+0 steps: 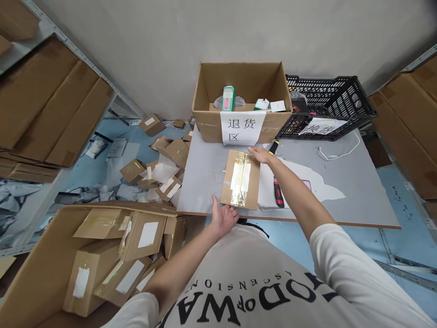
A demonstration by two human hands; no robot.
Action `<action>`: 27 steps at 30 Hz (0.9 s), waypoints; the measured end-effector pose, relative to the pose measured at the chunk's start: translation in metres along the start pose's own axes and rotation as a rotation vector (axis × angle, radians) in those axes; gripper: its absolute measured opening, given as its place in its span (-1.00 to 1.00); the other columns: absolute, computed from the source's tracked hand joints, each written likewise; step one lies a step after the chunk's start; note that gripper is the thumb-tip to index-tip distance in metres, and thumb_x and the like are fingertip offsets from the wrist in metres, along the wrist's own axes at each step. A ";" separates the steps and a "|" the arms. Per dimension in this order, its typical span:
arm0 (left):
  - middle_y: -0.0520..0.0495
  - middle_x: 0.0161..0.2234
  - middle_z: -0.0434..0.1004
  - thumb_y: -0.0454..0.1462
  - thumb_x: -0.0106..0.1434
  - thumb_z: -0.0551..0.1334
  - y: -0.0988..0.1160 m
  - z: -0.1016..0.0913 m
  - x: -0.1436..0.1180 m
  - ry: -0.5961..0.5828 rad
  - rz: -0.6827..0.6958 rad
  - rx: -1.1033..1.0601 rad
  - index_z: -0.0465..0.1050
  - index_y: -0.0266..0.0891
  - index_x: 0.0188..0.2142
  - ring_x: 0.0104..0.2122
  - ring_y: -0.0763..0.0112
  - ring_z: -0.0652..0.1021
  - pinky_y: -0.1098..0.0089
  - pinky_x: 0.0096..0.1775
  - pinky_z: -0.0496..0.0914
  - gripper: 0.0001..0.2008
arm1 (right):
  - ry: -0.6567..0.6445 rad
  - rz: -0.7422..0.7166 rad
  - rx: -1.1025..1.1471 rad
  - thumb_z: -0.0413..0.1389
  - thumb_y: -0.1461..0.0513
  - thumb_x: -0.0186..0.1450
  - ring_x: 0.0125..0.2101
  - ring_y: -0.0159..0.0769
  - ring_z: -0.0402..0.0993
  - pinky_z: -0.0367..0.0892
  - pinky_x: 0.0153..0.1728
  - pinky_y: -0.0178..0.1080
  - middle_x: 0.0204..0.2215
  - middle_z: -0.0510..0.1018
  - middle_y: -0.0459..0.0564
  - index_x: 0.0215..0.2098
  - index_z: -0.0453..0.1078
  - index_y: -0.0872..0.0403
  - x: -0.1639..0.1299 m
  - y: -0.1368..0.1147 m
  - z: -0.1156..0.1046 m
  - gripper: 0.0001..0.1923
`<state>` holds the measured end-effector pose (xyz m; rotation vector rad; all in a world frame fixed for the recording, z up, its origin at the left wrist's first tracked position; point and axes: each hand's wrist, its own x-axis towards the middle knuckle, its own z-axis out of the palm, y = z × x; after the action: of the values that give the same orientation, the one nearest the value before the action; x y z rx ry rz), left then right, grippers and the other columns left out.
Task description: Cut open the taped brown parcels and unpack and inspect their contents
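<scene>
A taped cardboard box [253, 182] with a white label lies at the front edge of the grey table, shiny yellowish tape running down its middle. My left hand [224, 219] is at its near edge, fingers stretched out and thumb apart, palm turned up. At the box's far right corner rests my right hand [260, 155], with its fingers extended along the edge. Right of the box are a red and black utility knife [278, 195] and white paper sheets [316, 184]. A yellow and black tool [273, 147] lies partly hidden behind my right hand.
At the table's back stands an open carton [209, 123] with a paper sign and small green boxes inside. Beside it is a black plastic crate [355, 102]. A large carton [44, 255] of parcels stands front left; discarded boxes [177, 152] cover the floor behind it. A white cable [337, 158] lies right.
</scene>
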<state>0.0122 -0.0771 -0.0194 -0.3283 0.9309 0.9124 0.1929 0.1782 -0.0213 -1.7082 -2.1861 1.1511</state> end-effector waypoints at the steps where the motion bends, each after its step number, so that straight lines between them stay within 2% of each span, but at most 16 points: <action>1: -0.30 0.00 0.40 0.40 0.00 -0.16 -0.001 0.004 0.001 -0.020 0.024 -0.019 0.33 -0.27 0.01 0.03 0.11 0.42 0.24 -0.09 0.38 -0.07 | -0.028 0.017 0.002 -0.23 -0.25 0.26 0.18 0.04 0.18 0.05 0.15 -0.06 0.16 0.32 0.15 0.15 0.31 0.13 0.004 -0.002 0.001 -0.19; 6: -0.33 0.09 0.34 0.41 -0.02 -0.13 -0.003 0.005 0.000 -0.071 0.066 -0.105 0.35 -0.29 0.01 0.10 0.07 0.37 0.21 0.01 0.33 -0.04 | -0.111 0.116 -0.021 -0.31 -0.32 0.20 0.14 0.07 0.24 0.09 0.10 -0.05 0.14 0.35 0.18 0.10 0.35 0.12 0.009 -0.010 0.008 -0.10; 11: -0.28 0.14 0.30 0.40 0.01 -0.16 0.006 0.001 -0.008 -0.092 0.119 0.014 0.33 -0.23 0.04 0.19 0.08 0.25 0.06 0.09 0.23 -0.07 | -0.063 0.093 -0.039 -0.31 -0.33 0.19 0.09 0.09 0.29 0.14 0.07 -0.05 0.07 0.43 0.20 0.02 0.42 0.14 -0.003 -0.007 -0.005 -0.10; 14: -0.21 0.16 0.29 0.38 0.04 -0.21 0.019 -0.002 -0.009 -0.043 0.219 0.150 0.30 -0.16 0.07 0.22 0.09 0.19 -0.01 0.06 0.23 -0.10 | 0.022 0.078 0.027 -0.31 -0.32 0.20 0.08 0.09 0.30 0.14 0.07 -0.05 0.02 0.47 0.18 -0.04 0.46 0.13 -0.023 0.002 -0.020 -0.12; 17: -0.13 0.17 0.29 0.33 0.12 -0.20 0.040 -0.006 -0.003 0.023 0.403 0.310 0.25 -0.07 0.11 0.21 0.12 0.22 0.05 0.04 0.25 -0.20 | 0.083 0.064 0.178 -0.29 -0.30 0.22 0.06 0.02 0.33 0.18 0.05 -0.07 0.01 0.49 0.13 -0.02 0.45 0.09 -0.052 0.015 -0.025 -0.17; 21: -0.06 0.20 0.26 0.27 0.18 -0.13 0.079 -0.007 0.010 0.034 0.615 0.542 0.20 0.00 0.16 0.18 0.16 0.27 0.18 0.01 0.30 -0.29 | 0.082 0.094 0.456 -0.31 -0.26 0.26 -0.06 -0.09 0.43 0.34 -0.09 -0.11 0.02 0.48 0.12 0.07 0.38 0.09 -0.094 0.025 -0.007 -0.19; 27: -0.11 0.10 0.40 0.30 0.16 -0.18 0.131 0.002 0.028 0.086 0.624 0.827 0.31 -0.10 0.11 0.10 0.10 0.38 0.17 0.00 0.33 -0.22 | 0.088 0.128 0.696 -0.30 -0.23 0.28 -0.11 -0.17 0.47 0.42 -0.17 -0.17 0.04 0.45 0.16 0.11 0.32 0.08 -0.143 0.026 0.046 -0.24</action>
<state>-0.0829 0.0176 -0.0244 0.6701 1.4367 0.9835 0.2378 0.0323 -0.0217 -1.5402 -1.3828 1.5809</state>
